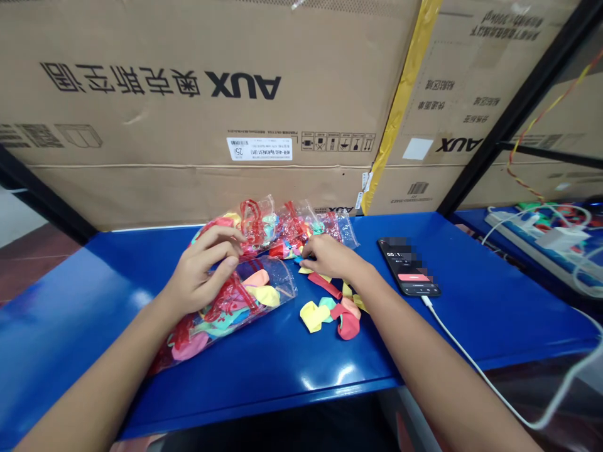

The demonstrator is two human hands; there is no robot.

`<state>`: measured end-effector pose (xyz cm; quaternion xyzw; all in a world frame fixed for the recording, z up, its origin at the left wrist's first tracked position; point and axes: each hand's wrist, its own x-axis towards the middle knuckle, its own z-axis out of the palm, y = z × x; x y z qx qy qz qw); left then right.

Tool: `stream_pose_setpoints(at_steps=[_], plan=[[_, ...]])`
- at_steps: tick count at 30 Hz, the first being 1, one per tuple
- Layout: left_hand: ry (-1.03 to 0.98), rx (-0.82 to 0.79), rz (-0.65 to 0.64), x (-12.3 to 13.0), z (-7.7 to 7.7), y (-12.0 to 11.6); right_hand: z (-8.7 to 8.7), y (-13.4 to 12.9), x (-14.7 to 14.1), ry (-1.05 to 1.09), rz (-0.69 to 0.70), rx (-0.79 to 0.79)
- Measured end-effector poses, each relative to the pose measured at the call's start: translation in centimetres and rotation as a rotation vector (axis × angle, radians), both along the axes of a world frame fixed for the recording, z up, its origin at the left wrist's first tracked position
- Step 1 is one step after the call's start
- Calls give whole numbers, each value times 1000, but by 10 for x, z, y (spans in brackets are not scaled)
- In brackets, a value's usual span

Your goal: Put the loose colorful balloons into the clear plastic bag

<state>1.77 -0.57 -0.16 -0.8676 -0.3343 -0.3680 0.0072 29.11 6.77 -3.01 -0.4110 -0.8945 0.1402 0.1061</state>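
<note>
My left hand (pixel 202 270) hovers over or rests on a clear plastic bag (pixel 282 276) with red print, which holds balloons of several colours. Its fingers are loosely bent and apart, with nothing seen between them. My right hand (pixel 325 256) has its fingers bent down and pressed together at a small blue balloon (pixel 298 260), partly hidden by the hand. Just below the right hand lie loose uninflated balloons, among them a red balloon (pixel 325 285), a yellow balloon (pixel 311 316) and a dark pink balloon (pixel 348 325).
More clear bags of balloons (pixel 257 229) lie behind both hands, against a large cardboard box (pixel 188 125). On the right of the blue tabletop (pixel 264 383) is a phone (pixel 407 267) on a white charging cable (pixel 452 336). A power strip (pixel 527 242) lies farther right.
</note>
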Motion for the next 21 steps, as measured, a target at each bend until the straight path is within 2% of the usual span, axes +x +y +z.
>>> stream_pose_setpoints(at_steps=[4, 9, 12, 16, 19, 21], plan=[[-1, -6, 18, 0, 0, 0, -5, -1, -6, -39, -58, -22], [-7, -6, 20, -1, 0, 0, 7, -4, 0, 30, -41, -38], [1, -4, -6, 0, 0, 0, 16, -3, 8, 222, -78, -58], [-1, -18, -11, 0, 0, 0, 22, 1, 11, 540, -112, -217], [-4, -33, 11, -1, -1, 0, 20, -5, -1, 687, -139, -237], [0, -40, 18, -1, -1, 0, 17, -16, -16, 732, -89, -257]])
